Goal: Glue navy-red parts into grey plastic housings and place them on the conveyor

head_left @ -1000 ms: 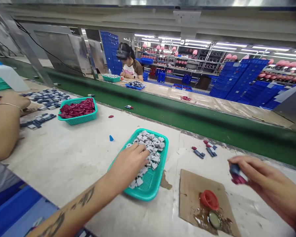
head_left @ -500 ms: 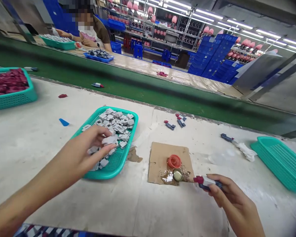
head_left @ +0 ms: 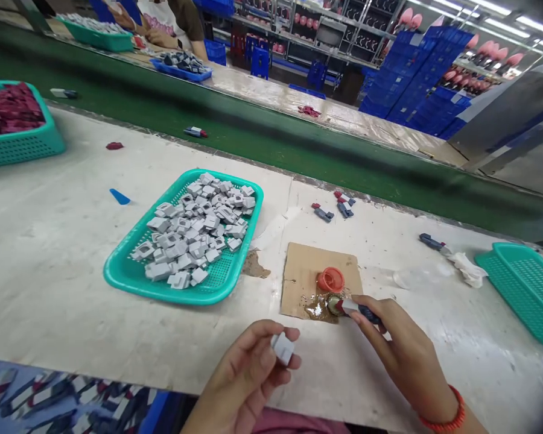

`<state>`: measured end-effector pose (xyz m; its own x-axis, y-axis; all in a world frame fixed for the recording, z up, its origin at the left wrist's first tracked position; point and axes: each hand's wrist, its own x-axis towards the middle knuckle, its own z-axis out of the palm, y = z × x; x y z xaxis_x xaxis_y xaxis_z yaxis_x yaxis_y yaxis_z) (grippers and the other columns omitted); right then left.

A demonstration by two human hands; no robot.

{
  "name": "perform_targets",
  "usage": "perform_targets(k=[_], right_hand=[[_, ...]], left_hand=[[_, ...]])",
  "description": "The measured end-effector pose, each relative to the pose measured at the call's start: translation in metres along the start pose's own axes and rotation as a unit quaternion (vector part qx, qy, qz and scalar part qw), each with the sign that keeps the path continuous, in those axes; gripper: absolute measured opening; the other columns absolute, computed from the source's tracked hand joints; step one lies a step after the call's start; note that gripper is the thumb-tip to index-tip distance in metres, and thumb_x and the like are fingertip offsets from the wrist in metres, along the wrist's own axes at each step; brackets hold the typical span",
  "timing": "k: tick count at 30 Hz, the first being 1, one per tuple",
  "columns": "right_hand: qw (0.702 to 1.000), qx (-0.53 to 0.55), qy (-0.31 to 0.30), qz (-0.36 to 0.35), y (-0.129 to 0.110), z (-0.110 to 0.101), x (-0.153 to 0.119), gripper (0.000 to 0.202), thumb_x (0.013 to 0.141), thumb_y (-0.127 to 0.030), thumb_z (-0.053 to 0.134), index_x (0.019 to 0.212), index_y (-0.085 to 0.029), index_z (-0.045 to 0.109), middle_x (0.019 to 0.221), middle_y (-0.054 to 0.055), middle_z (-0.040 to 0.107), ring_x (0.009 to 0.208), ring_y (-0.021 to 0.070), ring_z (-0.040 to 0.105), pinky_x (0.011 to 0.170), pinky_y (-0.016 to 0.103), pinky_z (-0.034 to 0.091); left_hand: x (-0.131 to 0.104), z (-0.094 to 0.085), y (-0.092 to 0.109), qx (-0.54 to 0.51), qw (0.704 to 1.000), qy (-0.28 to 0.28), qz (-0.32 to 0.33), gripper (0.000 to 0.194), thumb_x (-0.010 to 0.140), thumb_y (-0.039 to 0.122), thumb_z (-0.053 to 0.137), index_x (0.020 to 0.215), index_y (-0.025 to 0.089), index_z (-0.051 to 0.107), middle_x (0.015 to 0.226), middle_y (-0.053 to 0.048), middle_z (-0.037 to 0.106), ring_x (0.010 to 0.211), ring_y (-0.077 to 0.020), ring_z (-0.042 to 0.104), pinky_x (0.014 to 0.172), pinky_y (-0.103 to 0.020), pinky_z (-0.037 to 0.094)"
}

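Partially, the part conceals the cap; contact between the two cannot be determined. The frame edges cut off the left basket, the right basket and the co-worker. The right hand's palm is hidden.

The white table bears a cardboard sheet, wet near the cap, with a red cup on it. A teal tray of grey pieces stands to the left. A green belt runs behind the table; blue crates are stacked beyond.

The left hand pinches a grey block between thumb and fingertips, near the table's front edge. The right hand pinches the part between thumb and fingers, its maroon end projecting leftward over the cap.
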<state>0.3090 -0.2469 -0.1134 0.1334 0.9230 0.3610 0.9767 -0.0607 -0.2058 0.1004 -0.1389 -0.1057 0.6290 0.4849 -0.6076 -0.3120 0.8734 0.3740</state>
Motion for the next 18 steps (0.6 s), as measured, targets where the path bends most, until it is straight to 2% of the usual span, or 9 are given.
perform_targets(k=[4, 7, 10, 13, 15, 18], right_hand=[[1.0, -0.013, -0.012, -0.024, 0.002, 0.003, -0.001, 0.016, 0.095, -0.021, 0.048, 0.111, -0.017, 0.052, 0.086, 0.005, 0.063, 0.072, 0.0142, 0.058, 0.063, 0.025, 0.045], [0.999, -0.022, -0.006, -0.023, 0.001, -0.001, -0.001, 0.019, 0.094, -0.023, 0.05, 0.112, -0.017, 0.052, 0.087, 0.004, 0.064, 0.069, 0.0136, 0.057, 0.061, 0.025, 0.045], [0.999, -0.035, 0.022, -0.011, 0.0, -0.008, -0.002, 0.022, 0.094, -0.026, 0.051, 0.114, -0.017, 0.052, 0.087, 0.004, 0.063, 0.068, 0.0132, 0.056, 0.06, 0.025, 0.045], [0.997, -0.041, 0.068, 0.002, 0.0, -0.011, -0.005, 0.027, 0.093, -0.026, 0.052, 0.118, -0.016, 0.051, 0.087, 0.005, 0.061, 0.071, 0.0139, 0.057, 0.064, 0.025, 0.046], [0.996, -0.041, 0.082, 0.005, 0.0, -0.01, -0.007, 0.025, 0.093, -0.026, 0.052, 0.116, -0.016, 0.052, 0.087, 0.005, 0.06, 0.071, 0.0141, 0.057, 0.065, 0.026, 0.047], [0.998, -0.042, 0.045, 0.02, -0.001, -0.007, -0.011, 0.022, 0.095, -0.032, 0.048, 0.111, -0.017, 0.054, 0.085, 0.004, 0.061, 0.068, 0.0133, 0.058, 0.06, 0.024, 0.047]], left_hand=[[0.002, -0.001, -0.002, -0.024, 1.0, 0.002, 0.008, 0.018, 0.057, 0.03, 0.086, 0.064, 0.019, 0.073, 0.079, 0.001, 0.078, 0.064, -0.0099, 0.071, 0.061, -0.014, 0.055], [0.002, -0.002, -0.003, -0.042, 0.999, -0.003, 0.011, 0.017, 0.057, 0.022, 0.087, 0.07, 0.023, 0.075, 0.079, 0.002, 0.077, 0.072, -0.0118, 0.072, 0.067, -0.016, 0.055], [0.001, -0.003, -0.004, -0.035, 0.999, -0.009, 0.009, 0.027, 0.057, 0.022, 0.087, 0.082, 0.023, 0.077, 0.085, -0.001, 0.079, 0.085, -0.0115, 0.071, 0.076, -0.014, 0.053], [0.001, -0.002, -0.005, -0.016, 0.999, -0.031, 0.032, 0.03, 0.055, 0.027, 0.088, 0.083, 0.02, 0.078, 0.092, -0.002, 0.079, 0.09, -0.0129, 0.071, 0.082, -0.014, 0.051], [0.002, -0.002, -0.006, -0.015, 0.998, -0.036, 0.044, 0.029, 0.054, 0.026, 0.088, 0.081, 0.024, 0.078, 0.092, 0.002, 0.078, 0.086, -0.0153, 0.072, 0.076, -0.017, 0.055], [0.002, -0.002, -0.007, 0.001, 0.998, -0.034, 0.056, 0.024, 0.056, 0.022, 0.088, 0.076, 0.028, 0.077, 0.093, 0.005, 0.078, 0.076, -0.015, 0.074, 0.065, -0.017, 0.055]])
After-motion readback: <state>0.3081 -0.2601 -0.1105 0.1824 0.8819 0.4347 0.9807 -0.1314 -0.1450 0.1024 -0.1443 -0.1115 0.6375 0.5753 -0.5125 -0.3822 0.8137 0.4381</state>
